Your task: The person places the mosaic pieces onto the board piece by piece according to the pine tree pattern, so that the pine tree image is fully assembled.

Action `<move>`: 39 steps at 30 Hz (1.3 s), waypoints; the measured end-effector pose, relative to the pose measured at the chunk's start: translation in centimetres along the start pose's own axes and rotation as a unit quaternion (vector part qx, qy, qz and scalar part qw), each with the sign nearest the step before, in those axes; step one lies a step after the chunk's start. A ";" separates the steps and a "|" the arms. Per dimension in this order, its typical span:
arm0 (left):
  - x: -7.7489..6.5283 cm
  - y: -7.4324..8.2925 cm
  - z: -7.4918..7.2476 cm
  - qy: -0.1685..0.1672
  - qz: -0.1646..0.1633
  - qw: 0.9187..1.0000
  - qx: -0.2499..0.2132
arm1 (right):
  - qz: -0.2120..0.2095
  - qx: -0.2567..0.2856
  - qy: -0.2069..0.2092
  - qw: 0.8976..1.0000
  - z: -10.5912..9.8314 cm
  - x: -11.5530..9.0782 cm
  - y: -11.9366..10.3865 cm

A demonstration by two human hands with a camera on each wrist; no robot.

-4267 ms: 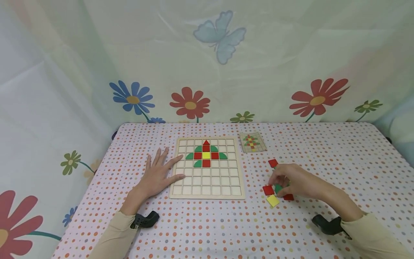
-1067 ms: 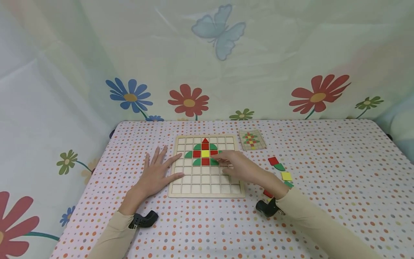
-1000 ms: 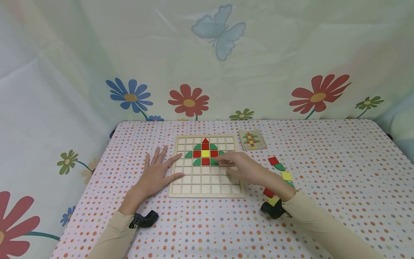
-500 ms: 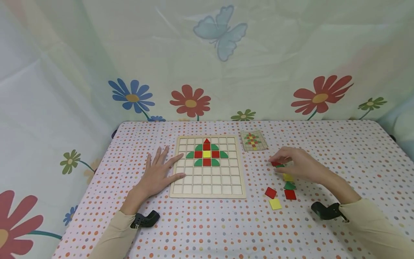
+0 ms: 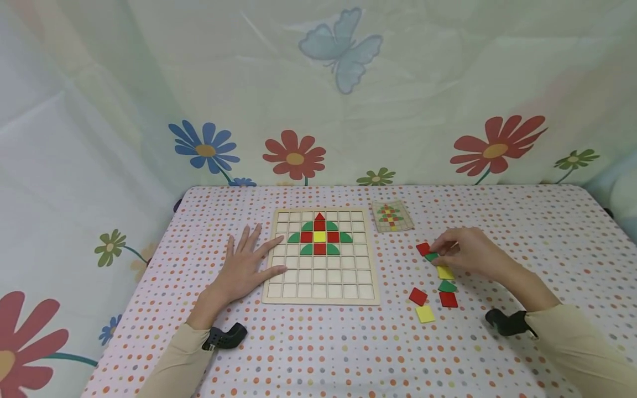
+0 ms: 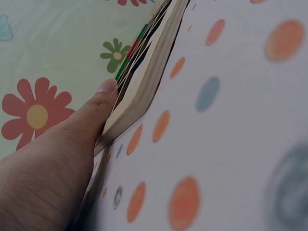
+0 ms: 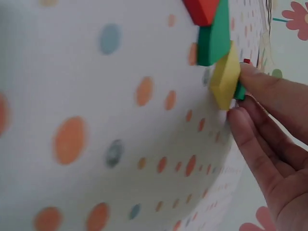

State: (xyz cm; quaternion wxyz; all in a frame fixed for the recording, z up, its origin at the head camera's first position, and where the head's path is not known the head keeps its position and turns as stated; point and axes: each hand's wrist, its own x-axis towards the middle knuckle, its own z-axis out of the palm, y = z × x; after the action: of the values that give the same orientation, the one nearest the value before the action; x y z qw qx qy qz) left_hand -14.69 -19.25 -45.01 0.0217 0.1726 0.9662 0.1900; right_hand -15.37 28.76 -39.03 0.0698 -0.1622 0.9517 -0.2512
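My left hand lies spread on the table, its thumb and index finger touching the left edge of the wooden grid board. In the left wrist view, the thumb rests on the board's rim. Red, green and yellow tiles form a tree-like pattern in the upper half of the grid. At the right, my right hand has thumb and fingertips at a green quarter-circle tile, pinching it, just beside a red square tile. The right wrist view shows the green tile partly hidden behind a yellow square tile.
Below the right hand lie another green quarter-circle tile, two red squares and a yellow square. A small pattern card sits right of the board's upper corner. A printed curtain hangs behind the dotted tablecloth.
A green quarter-circle has joined the pattern's lower right since the oldest frame. My right hand has gone from the board back to the loose tiles and closed on a green one. My left hand stays put.
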 end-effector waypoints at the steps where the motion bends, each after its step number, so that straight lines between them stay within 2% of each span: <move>1: 0.0 0.0 0.0 0.000 0.000 1.000 0.000 | 0.003 -0.004 -0.004 1.000 -0.1 0.2 -0.2; 9: 0.0 0.3 0.0 0.001 -0.004 1.000 0.003 | 0.067 -0.002 -0.053 0.996 -0.5 1.3 -1.0; 15: 0.1 0.3 0.1 0.003 0.001 1.000 0.004 | 0.094 0.008 -0.063 0.994 -0.5 1.2 -1.3; 24: 0.0 0.3 -0.1 0.003 0.000 1.000 0.009 | 0.097 0.018 -0.020 0.995 0.1 0.5 -1.5; 29: 0.0 0.3 -0.2 0.002 -0.002 1.000 0.012 | 0.085 0.015 -0.002 0.996 0.5 0.3 -1.6; 39: 0.0 0.3 -0.1 0.005 0.001 1.000 0.007 | 0.051 0.002 -0.022 0.998 0.1 0.3 -2.3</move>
State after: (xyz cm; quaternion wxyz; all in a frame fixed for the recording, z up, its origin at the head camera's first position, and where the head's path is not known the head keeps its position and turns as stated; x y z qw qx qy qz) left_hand -14.60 -19.04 -44.84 0.0158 0.1732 0.9675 0.1838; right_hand -14.98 26.70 -38.00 0.1039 -0.1191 0.9563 -0.2459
